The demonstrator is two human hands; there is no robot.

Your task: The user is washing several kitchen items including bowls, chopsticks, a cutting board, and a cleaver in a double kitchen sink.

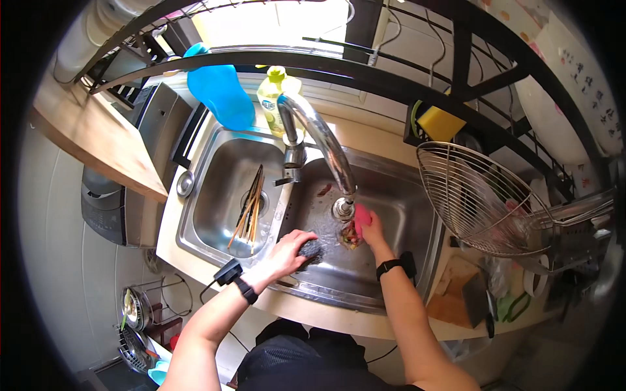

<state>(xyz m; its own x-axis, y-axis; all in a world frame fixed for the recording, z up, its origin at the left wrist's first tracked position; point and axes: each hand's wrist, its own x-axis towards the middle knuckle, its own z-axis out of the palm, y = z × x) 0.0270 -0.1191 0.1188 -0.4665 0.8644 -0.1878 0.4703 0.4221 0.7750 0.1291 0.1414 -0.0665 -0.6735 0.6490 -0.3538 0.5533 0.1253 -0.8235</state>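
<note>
Over the right basin of a steel double sink (359,304), my left hand (288,251) grips a dark grey scouring pad (310,248). My right hand (374,232) holds a pink cloth or sponge (362,219) just beside the spout of the chrome faucet (327,141). Below it, food scraps (350,235) lie in the drain area of the basin, with water around them. A reddish-brown scrap (324,189) lies further back. Several chopsticks (252,210), light and dark, rest across the drain in the left basin.
A blue plastic jug (222,95) and a dish-soap bottle (270,105) stand behind the sink. A large wire strainer (474,195) juts in at the right, above a cleaver (477,299) and cutting board (450,303). A black rack (391,78) crosses overhead. A drain stopper (185,184) sits left.
</note>
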